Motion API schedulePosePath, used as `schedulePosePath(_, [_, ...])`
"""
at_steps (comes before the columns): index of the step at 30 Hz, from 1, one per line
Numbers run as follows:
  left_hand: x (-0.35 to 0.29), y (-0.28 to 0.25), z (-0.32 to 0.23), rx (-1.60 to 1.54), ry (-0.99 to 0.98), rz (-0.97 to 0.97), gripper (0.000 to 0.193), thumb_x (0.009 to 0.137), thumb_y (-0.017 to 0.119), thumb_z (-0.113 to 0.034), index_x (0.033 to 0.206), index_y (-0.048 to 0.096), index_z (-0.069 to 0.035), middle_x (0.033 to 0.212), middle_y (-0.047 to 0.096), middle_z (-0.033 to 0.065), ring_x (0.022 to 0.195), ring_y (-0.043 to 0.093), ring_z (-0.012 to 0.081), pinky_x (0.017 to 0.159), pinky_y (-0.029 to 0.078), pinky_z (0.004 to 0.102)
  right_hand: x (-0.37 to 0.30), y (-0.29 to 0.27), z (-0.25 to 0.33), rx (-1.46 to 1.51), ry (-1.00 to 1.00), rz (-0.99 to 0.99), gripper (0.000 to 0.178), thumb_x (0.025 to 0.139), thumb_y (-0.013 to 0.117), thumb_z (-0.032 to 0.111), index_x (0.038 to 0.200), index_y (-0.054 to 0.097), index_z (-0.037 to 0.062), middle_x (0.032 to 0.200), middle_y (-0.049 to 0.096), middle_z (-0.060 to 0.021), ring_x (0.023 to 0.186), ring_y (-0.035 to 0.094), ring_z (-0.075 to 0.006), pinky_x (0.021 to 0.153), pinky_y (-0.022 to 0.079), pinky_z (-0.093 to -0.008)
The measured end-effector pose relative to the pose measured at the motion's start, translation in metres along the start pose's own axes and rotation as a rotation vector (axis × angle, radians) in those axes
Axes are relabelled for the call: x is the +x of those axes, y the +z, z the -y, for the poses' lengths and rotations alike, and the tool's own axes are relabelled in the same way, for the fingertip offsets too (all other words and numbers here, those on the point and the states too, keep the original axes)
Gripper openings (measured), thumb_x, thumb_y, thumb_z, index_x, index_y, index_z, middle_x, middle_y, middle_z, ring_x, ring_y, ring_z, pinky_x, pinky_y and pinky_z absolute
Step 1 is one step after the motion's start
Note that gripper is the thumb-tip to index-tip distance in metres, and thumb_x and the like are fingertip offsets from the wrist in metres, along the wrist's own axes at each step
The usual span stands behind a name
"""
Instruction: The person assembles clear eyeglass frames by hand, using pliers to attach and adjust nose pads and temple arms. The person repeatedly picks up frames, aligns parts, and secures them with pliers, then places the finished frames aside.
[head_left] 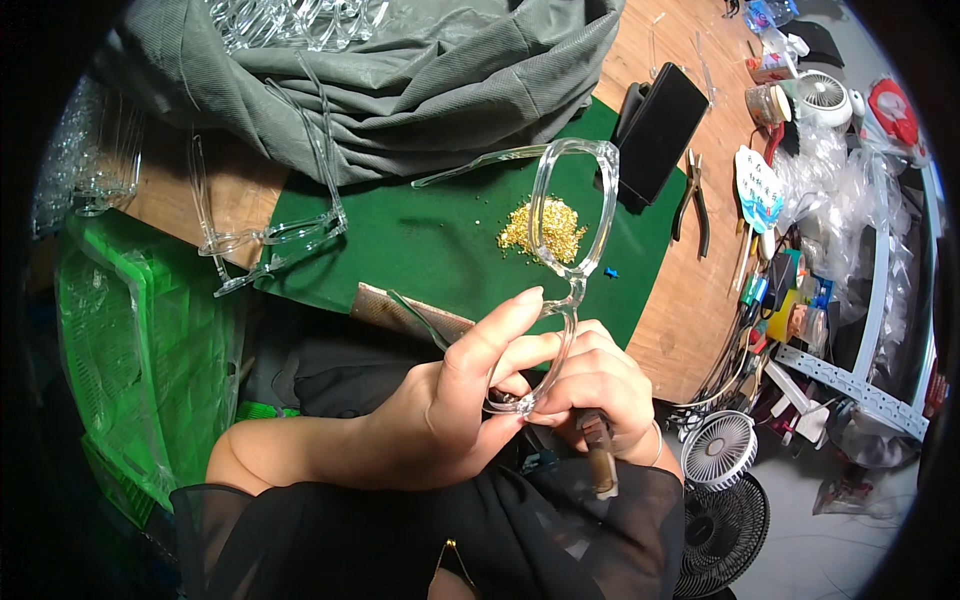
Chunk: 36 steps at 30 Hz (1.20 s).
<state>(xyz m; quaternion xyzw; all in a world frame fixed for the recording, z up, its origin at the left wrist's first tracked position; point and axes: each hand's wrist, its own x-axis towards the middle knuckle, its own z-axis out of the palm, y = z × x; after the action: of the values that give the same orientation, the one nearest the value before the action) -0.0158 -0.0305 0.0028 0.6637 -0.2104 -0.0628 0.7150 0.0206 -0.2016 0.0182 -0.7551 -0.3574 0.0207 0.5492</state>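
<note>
My left hand (465,390) pinches the lower end of a clear plastic eyeglass frame (607,195). The frame stands tilted on end, one rim upward, with a temple reaching out to the left. Against the same lower corner, the bent fingers of my right hand (605,385) press. A short tool with a brownish handle (599,460) sticks out below that hand; its tip is hidden. Behind the frame, a pile of small gold-coloured metal pieces (518,232) lies on the green mat (400,240). Another clear eyeglass frame (290,235) rests at the mat's left.
Grey cloth (440,80) with several clear frames (300,25) fills the back left. Pliers (692,205) and a black phone-like slab (660,135) lie to the right. A green crate (150,350) stands left. Fans (718,450) and cables are at right.
</note>
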Motion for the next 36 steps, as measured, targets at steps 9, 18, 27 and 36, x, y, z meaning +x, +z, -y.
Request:
schedulePosePath(9, [0.0, -0.003, 0.0, -0.226, -0.091, -0.011, 0.089, 0.074, 0.059, 0.013, 0.134, -0.004, -0.004, 0.122, 0.044, 0.029, 0.089, 0.062, 0.0213, 0.079, 0.048, 0.0285, -0.006, 0.009, -0.004, 0.094, 0.008, -0.107, 0.015, 0.069, 0.071, 0.007, 0.079, 0.06, 0.0045, 0.07, 0.059, -0.0039, 0.062, 0.056, -0.0186, 0.058, 0.042, -0.0296])
schedulePosePath(18, [0.0, -0.002, 0.002, -0.208, -0.079, -0.005, 0.089, 0.074, 0.059, 0.012, 0.135, -0.005, -0.005, 0.122, 0.043, 0.0294, 0.087, 0.062, 0.021, 0.078, 0.048, 0.0286, -0.001, 0.002, -0.004, 0.207, 0.066, -0.048, 0.015, 0.07, 0.071, 0.005, 0.08, 0.06, 0.0045, 0.071, 0.06, -0.0039, 0.061, 0.057, -0.0173, 0.059, 0.042, -0.0288])
schedulePosePath(27, [0.003, -0.004, 0.0, -0.308, -0.116, 0.021, 0.092, 0.074, 0.058, 0.013, 0.136, -0.007, -0.007, 0.123, 0.043, 0.0291, 0.089, 0.061, 0.0203, 0.078, 0.048, 0.0277, -0.004, 0.006, -0.006, 0.094, -0.004, -0.068, 0.016, 0.068, 0.07, 0.006, 0.078, 0.058, 0.0057, 0.071, 0.058, -0.003, 0.061, 0.055, -0.0171, 0.059, 0.042, -0.0289])
schedulePosePath(36, [0.0, 0.003, 0.004, -0.343, -0.061, -0.085, 0.083, 0.072, 0.057, 0.015, 0.134, 0.003, 0.003, 0.122, 0.041, 0.0295, 0.08, 0.064, 0.0241, 0.07, 0.051, 0.0305, -0.008, 0.012, -0.009, 0.161, -0.053, -0.159, 0.017, 0.07, 0.073, 0.01, 0.08, 0.062, 0.0047, 0.07, 0.058, -0.0023, 0.061, 0.056, -0.0171, 0.057, 0.042, -0.0285])
